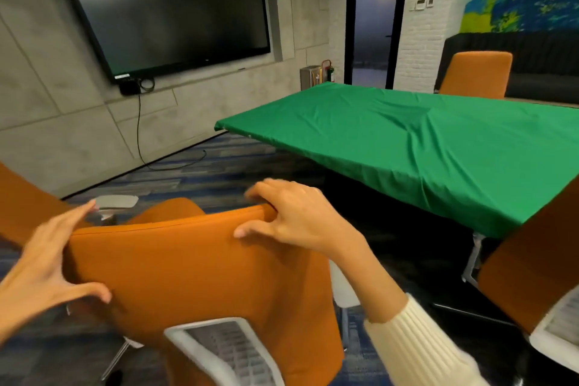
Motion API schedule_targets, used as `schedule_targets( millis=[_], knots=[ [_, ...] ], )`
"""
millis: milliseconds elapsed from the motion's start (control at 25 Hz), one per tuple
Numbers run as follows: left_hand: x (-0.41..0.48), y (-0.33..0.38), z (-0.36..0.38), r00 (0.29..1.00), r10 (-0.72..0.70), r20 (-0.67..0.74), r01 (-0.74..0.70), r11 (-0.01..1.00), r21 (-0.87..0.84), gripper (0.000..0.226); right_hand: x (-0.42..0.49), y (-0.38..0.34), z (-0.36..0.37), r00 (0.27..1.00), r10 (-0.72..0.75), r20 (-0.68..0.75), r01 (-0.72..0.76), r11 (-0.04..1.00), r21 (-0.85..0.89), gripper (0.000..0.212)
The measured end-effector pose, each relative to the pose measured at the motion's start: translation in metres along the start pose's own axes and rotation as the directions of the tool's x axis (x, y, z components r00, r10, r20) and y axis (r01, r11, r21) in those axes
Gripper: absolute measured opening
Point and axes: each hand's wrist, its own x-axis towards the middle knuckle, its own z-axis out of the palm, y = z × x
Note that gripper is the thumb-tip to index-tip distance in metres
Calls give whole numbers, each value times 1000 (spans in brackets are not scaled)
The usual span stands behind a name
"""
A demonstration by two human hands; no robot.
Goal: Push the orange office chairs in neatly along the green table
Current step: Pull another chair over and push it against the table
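Gripping the top edge of the orange chair backrest [188, 273], the right hand [297, 216] is steering it; the left hand [40, 269], open, is bracing its side, the green bench [438, 147] lying ahead-right.

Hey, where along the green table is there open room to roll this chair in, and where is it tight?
Open: the near long edge of the green table, between its left corner and the orange chair at the right, over bare carpet. Tight: around the held chair, with the left hand and right hand on its back, and another orange chair close at left.
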Motion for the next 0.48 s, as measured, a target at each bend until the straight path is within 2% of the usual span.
schedule_targets(
  millis=[80, 200, 360, 480],
  knots=[
    [4, 28, -11, 1000, -4, -3, 4, 997, -76, 121, -7, -8, -2, 997, 69, -45, -72, 995, -72, 61],
    [8, 35, -9, 991, 116, -67, -125, 978, -169, 97, -27, -17, 3, 994, 68, -91, -78, 990, -118, 65],
    [30, 14, -7, 992, 125, 3, -118, 943, -312, 91, -28, -24, 12, 976, 145, -161, -167, 976, -136, 68],
    [51, 2, -7, 985, 167, 43, -142, 928, -343, 89, -19, -27, 20, 963, 169, -208, -203, 967, -155, 70]
  ],
)
